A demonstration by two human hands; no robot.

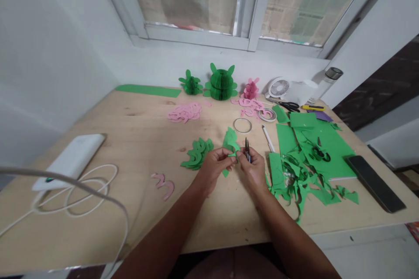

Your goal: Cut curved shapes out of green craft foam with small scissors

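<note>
Near the middle of the table, my left hand (pixel 216 162) pinches a piece of green paper (pixel 230 138) with curved edges. My right hand (pixel 252 166) is closed around small scissors (pixel 247 146), blades pointing away from me. Its thumb and fingertips also meet the paper's lower edge. Just left of my hands lies a pile of wavy green paper cutouts (pixel 196 154). A single wavy pink cutout (pixel 167 188) rests nearer the front edge. Fingers partly hide the paper and the scissors' handles.
Green scraps (pixel 296 174), more scissors (pixel 320 153) and a black phone (pixel 376 183) lie at right. Behind are pink cutouts (pixel 185 112), a tape ring (pixel 242 125), a white pen (pixel 268 138) and green honeycomb paper figures (pixel 221 85). A white power bank (pixel 72 159) with its cable sits left.
</note>
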